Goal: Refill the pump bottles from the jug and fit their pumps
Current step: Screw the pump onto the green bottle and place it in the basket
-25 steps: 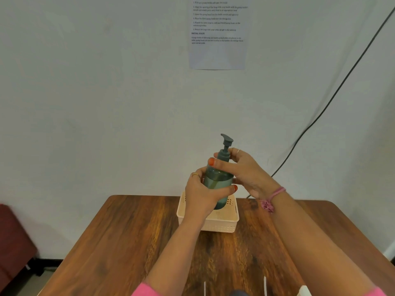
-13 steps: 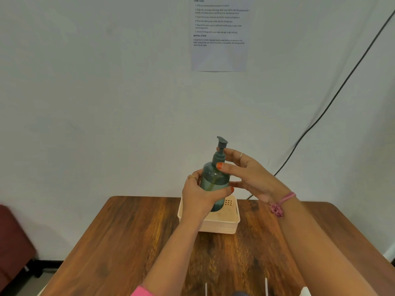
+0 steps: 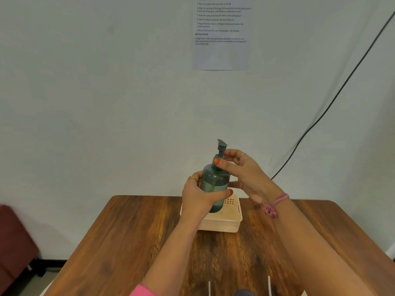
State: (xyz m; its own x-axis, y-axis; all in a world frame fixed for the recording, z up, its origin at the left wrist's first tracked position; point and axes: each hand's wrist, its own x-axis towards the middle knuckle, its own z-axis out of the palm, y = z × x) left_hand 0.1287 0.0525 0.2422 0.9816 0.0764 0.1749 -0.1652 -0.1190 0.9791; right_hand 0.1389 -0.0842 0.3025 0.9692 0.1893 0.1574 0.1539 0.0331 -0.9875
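A dark green pump bottle [image 3: 215, 182] is held upright in the air above a cream basket [image 3: 222, 223]. My left hand [image 3: 199, 196] wraps around the bottle's lower body. The grey-green pump [image 3: 221, 146] sits on the bottle's neck, its nozzle at the top. My right hand [image 3: 242, 170] has thumb and fingers closed on the pump's collar at the neck. The jug is not visible.
The basket stands at the far middle of the brown wooden table [image 3: 132, 242], close to the wall. A black cable [image 3: 333, 99] runs down the wall at the right. A dark red seat [image 3: 12, 238] is on the floor at left.
The pump head has turned between frames while my right hand's fingers shifted around the collar. The bottle stays in my left hand above the basket.
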